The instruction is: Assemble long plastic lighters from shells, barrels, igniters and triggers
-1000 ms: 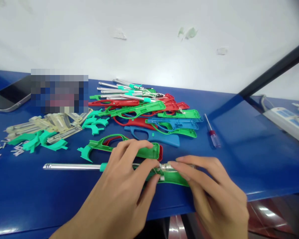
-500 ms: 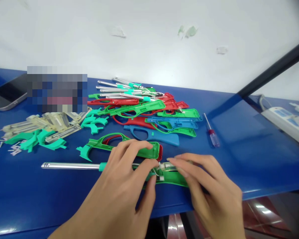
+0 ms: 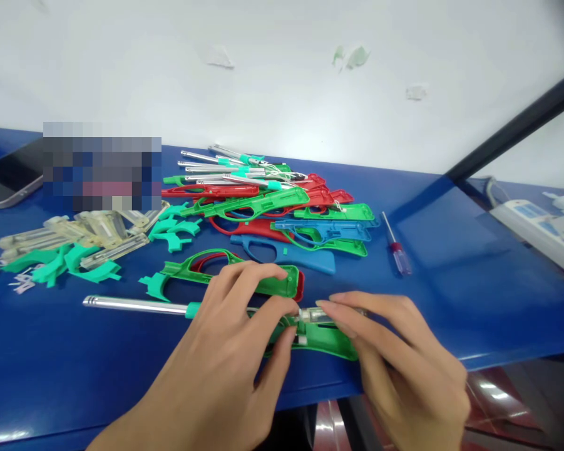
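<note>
My left hand point(image 3: 230, 341): clamped on green shell point(image 3: 331, 341), near tabletop's point(image 3: 455, 307) front edge
My right hand point(image 3: 401, 351): pinching clear tank point(image 3: 315, 315)
Screwdriver point(image 3: 399, 258): well back

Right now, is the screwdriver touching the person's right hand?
Apart. The head view shows a strip of blue table between the screwdriver and the right hand.

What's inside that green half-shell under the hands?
In the green half-shell, a small white piece shows beside the left hand. The clear part in the right hand lies along its far edge; whether seated is unclear. The left hand hides the front section's contents.
</note>
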Demonstrator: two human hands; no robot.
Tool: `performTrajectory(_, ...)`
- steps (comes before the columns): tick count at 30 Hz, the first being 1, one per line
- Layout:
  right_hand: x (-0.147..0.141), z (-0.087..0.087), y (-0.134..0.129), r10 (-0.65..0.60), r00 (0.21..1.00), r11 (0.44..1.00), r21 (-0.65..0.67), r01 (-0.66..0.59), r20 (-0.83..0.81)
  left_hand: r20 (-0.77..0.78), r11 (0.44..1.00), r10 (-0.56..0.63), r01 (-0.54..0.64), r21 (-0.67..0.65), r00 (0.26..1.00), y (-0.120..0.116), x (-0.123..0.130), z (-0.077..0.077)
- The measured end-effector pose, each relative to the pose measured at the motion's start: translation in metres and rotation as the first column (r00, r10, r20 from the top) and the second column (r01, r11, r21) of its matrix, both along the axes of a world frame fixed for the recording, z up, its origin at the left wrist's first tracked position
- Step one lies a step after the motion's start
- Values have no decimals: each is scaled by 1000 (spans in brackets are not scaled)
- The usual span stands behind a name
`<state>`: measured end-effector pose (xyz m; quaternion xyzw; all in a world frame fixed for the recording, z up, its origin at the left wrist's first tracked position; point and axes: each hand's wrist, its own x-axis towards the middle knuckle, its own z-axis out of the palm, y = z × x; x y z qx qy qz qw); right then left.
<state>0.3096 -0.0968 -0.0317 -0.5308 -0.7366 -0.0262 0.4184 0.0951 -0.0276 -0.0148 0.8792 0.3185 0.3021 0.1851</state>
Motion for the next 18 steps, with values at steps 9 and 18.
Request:
performTrajectory(9, -5, 2, 1, -49, 998, 999, -3, 49, -25, 15, 999, 18, -19, 36, 1000, 4, 1, -6)
performTrajectory(18, -5, 4, 3, -98, 994, 993, -68, 95, -48, -3, 996, -16, 17, 82, 1000, 3, -2, -8)
